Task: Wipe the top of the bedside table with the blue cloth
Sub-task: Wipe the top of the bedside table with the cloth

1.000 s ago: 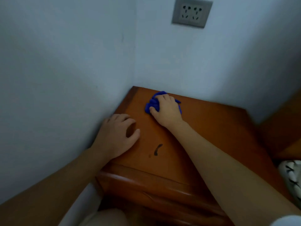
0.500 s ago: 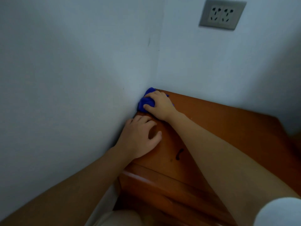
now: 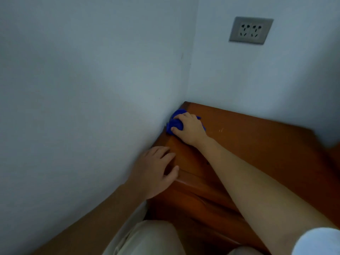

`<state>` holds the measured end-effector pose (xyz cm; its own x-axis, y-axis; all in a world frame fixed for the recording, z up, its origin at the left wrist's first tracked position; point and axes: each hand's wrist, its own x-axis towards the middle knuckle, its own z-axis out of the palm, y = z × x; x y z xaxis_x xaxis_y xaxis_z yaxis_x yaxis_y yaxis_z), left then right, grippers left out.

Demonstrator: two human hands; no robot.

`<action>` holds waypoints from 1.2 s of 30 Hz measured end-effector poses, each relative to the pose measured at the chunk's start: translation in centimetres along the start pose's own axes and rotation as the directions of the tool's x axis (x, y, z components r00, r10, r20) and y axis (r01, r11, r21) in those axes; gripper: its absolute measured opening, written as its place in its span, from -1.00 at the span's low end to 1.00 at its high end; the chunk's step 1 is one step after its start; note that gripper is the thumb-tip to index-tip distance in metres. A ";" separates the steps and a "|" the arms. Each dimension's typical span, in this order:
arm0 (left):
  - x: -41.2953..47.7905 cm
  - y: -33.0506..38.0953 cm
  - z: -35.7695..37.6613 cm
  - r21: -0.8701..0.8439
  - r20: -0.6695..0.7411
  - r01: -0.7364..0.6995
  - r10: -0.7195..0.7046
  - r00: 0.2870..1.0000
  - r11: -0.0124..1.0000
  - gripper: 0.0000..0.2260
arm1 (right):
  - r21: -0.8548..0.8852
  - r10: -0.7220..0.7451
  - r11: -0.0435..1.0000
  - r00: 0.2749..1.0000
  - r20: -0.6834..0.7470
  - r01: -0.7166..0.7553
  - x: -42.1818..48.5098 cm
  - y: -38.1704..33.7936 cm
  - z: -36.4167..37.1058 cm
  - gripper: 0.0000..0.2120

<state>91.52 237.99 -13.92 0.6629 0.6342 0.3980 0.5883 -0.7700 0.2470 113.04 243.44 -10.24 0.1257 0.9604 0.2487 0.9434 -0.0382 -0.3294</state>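
My right hand (image 3: 189, 128) pressed the bunched blue cloth (image 3: 174, 122) at the far left corner of the surface (image 3: 266, 144), my left hand (image 3: 154, 172) lay open at the near left edge, and most wiping seemed left.

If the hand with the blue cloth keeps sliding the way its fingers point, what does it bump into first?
Probably the left wall. The right hand pushes the cloth along the table toward the corner, and the cloth already looks pressed against that wall.

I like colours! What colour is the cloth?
Bright blue, seen in the head view: the cloth under the right hand.
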 end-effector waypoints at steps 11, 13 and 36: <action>0.3 2.5 -0.8 -0.014 0.079 0.074 -0.072 0.994 0.997 -0.48 | -0.019 0.101 0.994 0.985 -0.136 -0.105 -6.6 1.8 -1.4 -0.49; 0.4 3.6 -0.7 -0.019 0.090 0.016 -0.014 0.996 1.000 -0.49 | -0.038 0.145 0.988 0.979 -0.142 -0.152 -7.9 3.9 -2.5 -0.49; -0.3 5.4 0.9 -0.017 0.085 0.031 -0.029 0.996 0.999 -0.51 | -0.080 0.529 0.823 0.810 -0.255 -0.563 -25.8 19.6 -14.1 -0.53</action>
<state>94.89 233.71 -13.46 0.6823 0.6601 0.3142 0.6005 -0.7512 0.2741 132.64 214.06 -10.26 0.6789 0.6870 0.2591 0.7300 -0.5938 -0.3384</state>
